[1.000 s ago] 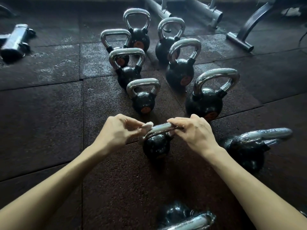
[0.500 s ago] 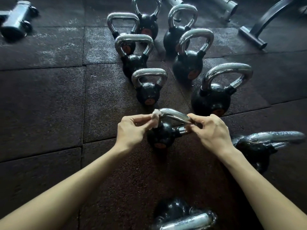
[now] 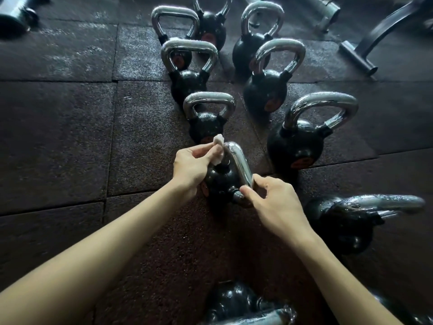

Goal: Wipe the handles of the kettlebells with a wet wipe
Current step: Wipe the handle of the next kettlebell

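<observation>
1. The left hand point(image 3: 189, 165) pinches the wet wipe point(image 3: 218, 148) between thumb and fingers and presses it against the far bend of the chrome handle point(image 3: 239, 163).
2. The right hand point(image 3: 274, 202) pinches the near end of the same handle between thumb and curled fingers, apparently to steady it.
3. The tipped kettlebell point(image 3: 220, 181) lies on its side on the rubber floor point(image 3: 70, 137). Its handle runs from 11 to 5 o'clock, and the wipe is at work on it now.
4. The side-lying kettlebell point(image 3: 346, 221) at 3 o'clock and the near kettlebell point(image 3: 246, 306) at 6 o'clock show beaded, glistening handles and are probably already wiped.
5. The upright kettlebells point(image 3: 207, 118) stand grouped from 11 to 1 o'clock, with no hand on them. They are judged still to be done, so most of the task remains.
</observation>
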The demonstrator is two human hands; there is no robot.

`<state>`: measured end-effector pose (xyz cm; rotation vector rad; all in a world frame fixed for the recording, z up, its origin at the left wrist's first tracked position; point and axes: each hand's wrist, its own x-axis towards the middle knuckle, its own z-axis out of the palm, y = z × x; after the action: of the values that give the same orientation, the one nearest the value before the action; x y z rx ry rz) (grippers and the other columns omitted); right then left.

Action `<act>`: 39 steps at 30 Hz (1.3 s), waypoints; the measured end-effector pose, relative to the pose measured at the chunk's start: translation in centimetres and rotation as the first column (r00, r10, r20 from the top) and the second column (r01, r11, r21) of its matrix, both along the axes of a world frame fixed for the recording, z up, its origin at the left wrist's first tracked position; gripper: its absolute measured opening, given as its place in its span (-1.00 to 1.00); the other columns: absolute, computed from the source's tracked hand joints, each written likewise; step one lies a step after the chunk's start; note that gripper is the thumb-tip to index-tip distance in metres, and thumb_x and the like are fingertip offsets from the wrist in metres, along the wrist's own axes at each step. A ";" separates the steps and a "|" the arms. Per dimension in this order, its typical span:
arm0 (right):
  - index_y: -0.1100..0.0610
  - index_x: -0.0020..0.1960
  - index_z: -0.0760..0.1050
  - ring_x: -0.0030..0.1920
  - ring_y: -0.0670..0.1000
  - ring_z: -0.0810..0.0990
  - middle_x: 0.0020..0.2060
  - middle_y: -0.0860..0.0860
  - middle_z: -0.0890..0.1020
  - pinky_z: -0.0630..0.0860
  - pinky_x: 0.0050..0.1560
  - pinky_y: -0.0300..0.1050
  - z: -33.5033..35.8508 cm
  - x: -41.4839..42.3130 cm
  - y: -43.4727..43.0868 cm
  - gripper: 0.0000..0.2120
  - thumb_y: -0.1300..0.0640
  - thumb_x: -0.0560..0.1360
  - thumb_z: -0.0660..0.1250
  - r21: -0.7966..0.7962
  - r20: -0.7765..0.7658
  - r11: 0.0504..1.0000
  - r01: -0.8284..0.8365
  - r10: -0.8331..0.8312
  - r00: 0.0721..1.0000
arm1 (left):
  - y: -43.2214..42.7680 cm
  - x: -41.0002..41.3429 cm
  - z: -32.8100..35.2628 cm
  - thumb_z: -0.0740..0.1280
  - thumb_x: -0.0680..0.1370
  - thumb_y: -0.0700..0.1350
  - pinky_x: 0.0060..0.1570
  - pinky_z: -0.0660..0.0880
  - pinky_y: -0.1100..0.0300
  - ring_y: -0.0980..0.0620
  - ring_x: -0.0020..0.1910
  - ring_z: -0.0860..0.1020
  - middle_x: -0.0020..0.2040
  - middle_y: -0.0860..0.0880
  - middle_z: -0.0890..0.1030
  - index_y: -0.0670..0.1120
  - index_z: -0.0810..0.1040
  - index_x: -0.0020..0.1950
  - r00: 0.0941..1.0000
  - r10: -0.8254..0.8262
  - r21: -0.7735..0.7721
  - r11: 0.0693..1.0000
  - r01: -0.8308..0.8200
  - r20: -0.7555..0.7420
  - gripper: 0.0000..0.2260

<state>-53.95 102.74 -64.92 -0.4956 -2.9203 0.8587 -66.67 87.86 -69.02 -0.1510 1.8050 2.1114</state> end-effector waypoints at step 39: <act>-0.17 0.15 0.69 0.15 -0.12 0.67 0.00 -0.20 0.75 0.50 0.35 0.15 0.2 -3.7 0.3 -0.74 -0.07 0.59 0.26 -0.370 0.030 0.914 -0.168 0.193 0.981 | -1.9 7.4 -3.0 0.57 0.48 -0.12 0.17 0.57 0.28 0.15 0.07 0.72 0.01 0.05 0.77 -0.12 0.77 0.09 0.922 -0.077 -0.116 0.993 0.035 -0.380 -0.80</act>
<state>-57.68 103.07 -64.75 -0.2747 -2.9038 1.4546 -59.26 85.97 -72.05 0.3090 2.1117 2.1139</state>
